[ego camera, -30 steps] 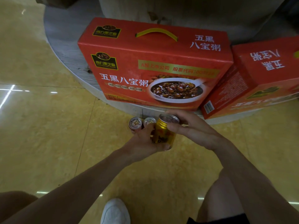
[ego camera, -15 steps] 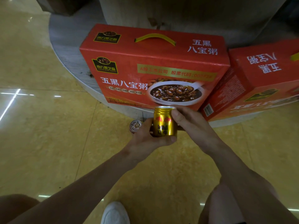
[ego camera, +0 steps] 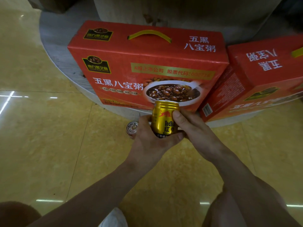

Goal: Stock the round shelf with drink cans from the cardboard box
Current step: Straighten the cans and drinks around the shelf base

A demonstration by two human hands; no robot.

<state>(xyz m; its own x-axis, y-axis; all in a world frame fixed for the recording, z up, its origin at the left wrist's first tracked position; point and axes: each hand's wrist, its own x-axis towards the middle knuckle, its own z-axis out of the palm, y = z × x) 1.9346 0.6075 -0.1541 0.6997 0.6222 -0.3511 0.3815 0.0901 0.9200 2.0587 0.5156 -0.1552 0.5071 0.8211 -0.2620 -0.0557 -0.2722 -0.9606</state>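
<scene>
I hold a gold drink can (ego camera: 163, 119) with a red bull logo upright in both hands, just in front of the round shelf's grey base (ego camera: 55, 51). My left hand (ego camera: 150, 141) grips its lower part from the left and below. My right hand (ego camera: 195, 130) grips its right side, thumb across the label. Another can (ego camera: 131, 127) stands on the floor just left of my left hand, only its top showing. No cardboard box of cans is in view.
Two red gift boxes sit on the shelf base: one (ego camera: 147, 69) faces me right behind the can, another (ego camera: 262, 76) lies to the right. A pale column (ego camera: 188, 12) rises behind them. Glossy yellow floor tiles (ego camera: 41, 136) surround the base; my white shoe (ego camera: 114, 217) is below.
The gold can has been lifted and turned upright, its label now facing me, and sits closer to the red box. One floor can has become hidden behind my left hand.
</scene>
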